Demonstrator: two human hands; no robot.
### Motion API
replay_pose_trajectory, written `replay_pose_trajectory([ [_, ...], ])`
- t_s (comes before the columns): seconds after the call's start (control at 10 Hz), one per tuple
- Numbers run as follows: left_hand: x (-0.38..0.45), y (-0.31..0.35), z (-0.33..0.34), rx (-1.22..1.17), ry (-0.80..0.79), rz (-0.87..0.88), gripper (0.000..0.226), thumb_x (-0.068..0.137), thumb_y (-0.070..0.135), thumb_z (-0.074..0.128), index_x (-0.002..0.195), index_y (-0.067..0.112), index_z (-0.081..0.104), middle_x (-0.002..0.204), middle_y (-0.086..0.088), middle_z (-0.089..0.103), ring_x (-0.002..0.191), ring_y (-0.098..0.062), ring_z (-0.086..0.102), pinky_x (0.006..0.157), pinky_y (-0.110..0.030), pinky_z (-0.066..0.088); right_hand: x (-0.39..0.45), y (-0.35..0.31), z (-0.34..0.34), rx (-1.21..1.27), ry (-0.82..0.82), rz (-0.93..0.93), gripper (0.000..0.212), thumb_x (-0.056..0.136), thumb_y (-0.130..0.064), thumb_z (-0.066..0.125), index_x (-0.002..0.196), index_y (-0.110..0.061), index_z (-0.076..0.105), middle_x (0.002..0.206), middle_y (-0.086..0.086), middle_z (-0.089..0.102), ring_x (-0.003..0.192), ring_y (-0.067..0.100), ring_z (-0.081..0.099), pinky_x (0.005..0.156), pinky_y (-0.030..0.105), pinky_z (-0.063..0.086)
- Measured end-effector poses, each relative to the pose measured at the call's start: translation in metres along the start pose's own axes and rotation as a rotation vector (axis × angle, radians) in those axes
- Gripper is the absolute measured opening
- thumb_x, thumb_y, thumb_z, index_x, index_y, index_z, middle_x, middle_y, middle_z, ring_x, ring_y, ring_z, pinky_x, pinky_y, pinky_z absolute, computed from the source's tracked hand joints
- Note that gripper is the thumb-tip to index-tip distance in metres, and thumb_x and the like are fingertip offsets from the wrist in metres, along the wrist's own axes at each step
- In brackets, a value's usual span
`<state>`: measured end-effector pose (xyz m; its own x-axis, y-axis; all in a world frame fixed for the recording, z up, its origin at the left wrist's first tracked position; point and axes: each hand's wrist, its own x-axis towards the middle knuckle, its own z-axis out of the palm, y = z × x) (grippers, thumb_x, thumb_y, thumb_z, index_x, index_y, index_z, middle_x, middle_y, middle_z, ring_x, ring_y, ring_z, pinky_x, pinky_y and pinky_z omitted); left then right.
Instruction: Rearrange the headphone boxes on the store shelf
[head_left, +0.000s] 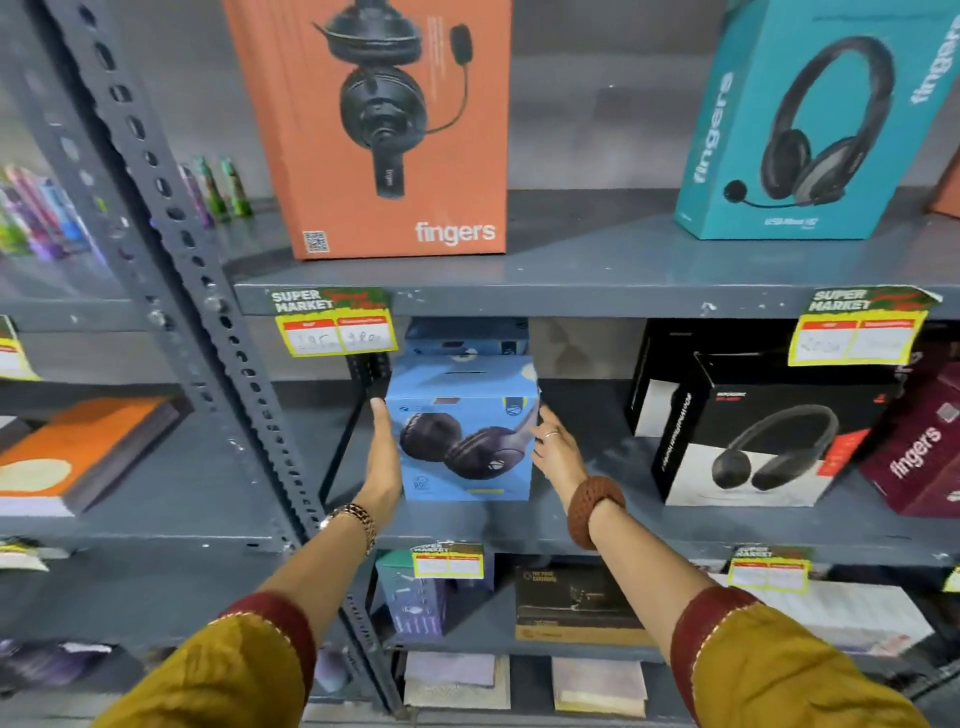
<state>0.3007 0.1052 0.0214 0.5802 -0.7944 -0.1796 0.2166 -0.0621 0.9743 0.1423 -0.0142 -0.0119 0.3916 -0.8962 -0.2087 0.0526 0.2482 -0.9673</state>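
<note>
We have the light-blue headphone box (464, 431) on the middle shelf (597, 525), upright, front face toward us, close to the perforated upright post (223, 332). It sits squarely between our two hands. Left hand (383, 457) lies flat against the box's left side, fingers straight and pointing into the shelf. Right hand (556, 449) is on the right side, fingers spread and curled round the front-right edge. Neither hand is closed — it's a palm squeeze from both sides, nothing else held. Can't tell if the base is lifted or resting on the shelf.

Box's long axis looks vertical; both hands are equally near, so the move is two-handed either way.

A second blue box (467, 338) sits directly behind it, partly hidden by the price tag (335, 327) hanging off the upper shelf edge. To the right, well apart, a black-and-white headphone box (753, 441), then a maroon "fingers" box (919, 457) at the frame edge. The gap between the blue and black boxes is bare shelf, likely the free space for a slide right.

Shelf above: orange "fingers" box (384, 130) and teal "fingers" box (810, 124), both upright.

Risk, as we judge it: pushing back knocks the rear box.
</note>
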Motion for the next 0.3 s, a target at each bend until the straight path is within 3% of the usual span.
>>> replay_pose_trajectory([
  [0.1, -0.007, 0.003, -0.006, 0.06, -0.004, 0.05, 0.062, 0.087, 0.067, 0.016, 0.126, 0.037, 0.053, 0.138, 0.0, 0.052, 0.112, -0.01, 0.063, 0.092, -0.026, 0.051, -0.006, -0.003, 0.0, -0.061, -0.001, 0.001, 0.05, 0.094, -0.016, 0.038, 0.143, -0.023, 0.033, 0.154, 0.001, 0.032, 0.14, 0.023, 0.031, 0.119, 0.041, 0.022],
  [0.2, -0.014, -0.002, -0.014, 0.282, 0.088, 0.265, 0.07, 0.086, 0.067, 0.019, 0.145, 0.033, 0.03, 0.156, 0.008, 0.026, 0.144, -0.008, 0.025, 0.118, -0.035, 0.024, -0.025, -0.006, -0.002, -0.198, 0.053, -0.112, 0.048, 0.095, -0.017, 0.04, 0.142, -0.021, 0.034, 0.151, 0.0, 0.036, 0.14, 0.021, 0.033, 0.118, 0.038, 0.025],
  [0.3, -0.033, -0.001, -0.028, 0.655, 0.122, 0.719, 0.058, 0.093, 0.055, 0.029, 0.145, 0.027, 0.028, 0.152, 0.017, 0.023, 0.145, 0.003, 0.004, 0.117, -0.032, 0.016, -0.071, -0.019, -0.016, -0.351, 0.125, -0.496, 0.044, 0.094, -0.009, 0.043, 0.137, -0.018, 0.044, 0.145, -0.004, 0.043, 0.137, 0.015, 0.038, 0.115, 0.027, 0.029],
])
